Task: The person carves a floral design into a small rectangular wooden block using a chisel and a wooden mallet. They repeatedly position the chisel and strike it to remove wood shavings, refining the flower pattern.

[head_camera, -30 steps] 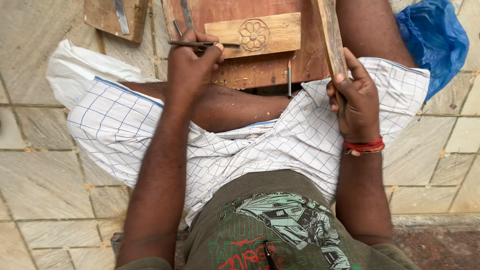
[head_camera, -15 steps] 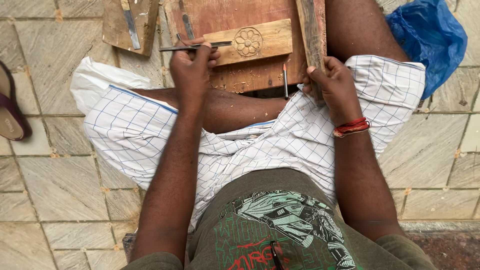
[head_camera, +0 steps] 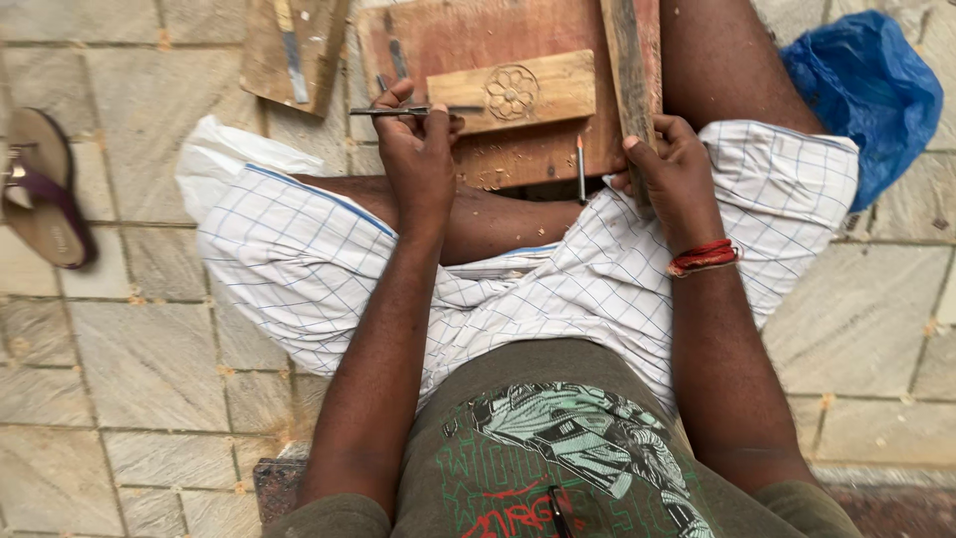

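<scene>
While left hand (head_camera: 418,149) grasps chisel (head_camera: 413,111) and right hand (head_camera: 677,169) grips wooden mallet (head_camera: 627,70): slip could gouge carved block (head_camera: 513,92).

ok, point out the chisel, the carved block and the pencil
chisel (head_camera: 393,111), head view, on the metal shaft left of the left hand (head_camera: 418,149)
carved block (head_camera: 558,88), head view, bare wood right of the flower
pencil (head_camera: 581,171), head view, mid-shaft
</scene>
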